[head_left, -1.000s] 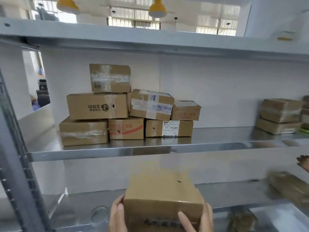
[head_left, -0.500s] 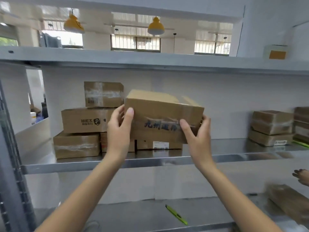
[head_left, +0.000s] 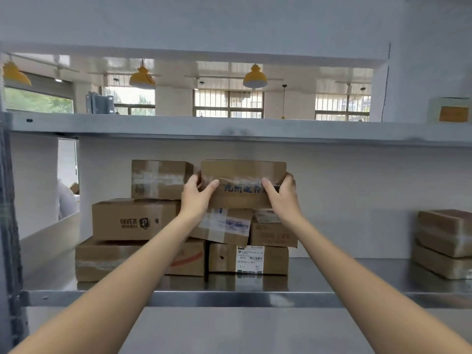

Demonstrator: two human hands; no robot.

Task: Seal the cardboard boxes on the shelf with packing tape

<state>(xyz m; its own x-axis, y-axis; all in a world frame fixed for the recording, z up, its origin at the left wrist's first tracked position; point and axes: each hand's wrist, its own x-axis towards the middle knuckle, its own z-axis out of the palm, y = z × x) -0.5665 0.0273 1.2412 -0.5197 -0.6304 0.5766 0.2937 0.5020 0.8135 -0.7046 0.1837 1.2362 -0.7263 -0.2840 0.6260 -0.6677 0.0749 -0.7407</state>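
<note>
A brown cardboard box with blue writing and clear tape across its front sits at the top of a stack of taped boxes on the metal shelf. My left hand grips its left end, thumb on the front face. My right hand grips its right end the same way. The box's bottom touches or hovers just above a taped box with a label and a smaller box. No packing tape roll is in view.
Left of the held box stand a taped top box, a printed box and lower boxes. Two more stacked boxes sit at the shelf's far right. The upper shelf hangs close above. A steel post borders the left.
Both hands have carried the box up from the lower shelf and back onto the top of the stack. The view has tilted upward, so the lower shelf and green cutter are out of sight.
</note>
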